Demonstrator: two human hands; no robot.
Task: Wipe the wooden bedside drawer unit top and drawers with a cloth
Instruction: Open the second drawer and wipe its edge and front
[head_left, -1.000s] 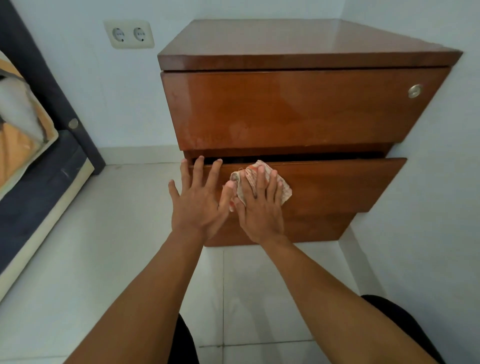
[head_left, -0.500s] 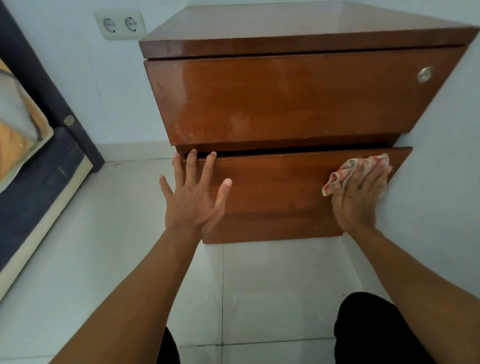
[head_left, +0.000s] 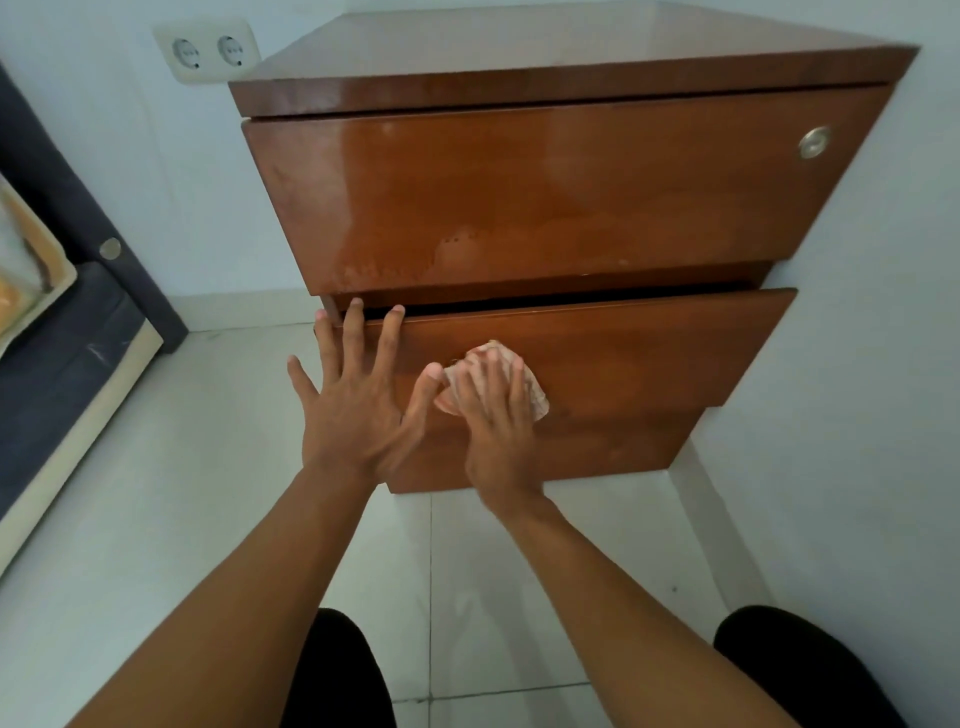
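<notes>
The glossy brown wooden drawer unit (head_left: 545, 197) stands in the room's corner, its upper drawer closed and carrying a round metal lock. The middle drawer (head_left: 649, 348) is pulled out a little, leaving a dark gap above it. My left hand (head_left: 358, 405) lies flat with spread fingers on that drawer's left end, fingertips at its top edge. My right hand (head_left: 496, 421) presses a crumpled pinkish cloth (head_left: 535, 395) against the drawer front, just right of my left thumb. Most of the cloth is hidden under my fingers.
A white wall runs close along the unit's right side. A double wall socket (head_left: 208, 49) sits at upper left. A dark bed frame with mattress (head_left: 62, 332) lines the left edge. White floor tiles (head_left: 208, 493) lie in front; my dark-clothed knees show at the bottom.
My right hand slid the cloth from the drawer's right end back to its left part, next to my left hand. My left hand stayed on the drawer's left end.
</notes>
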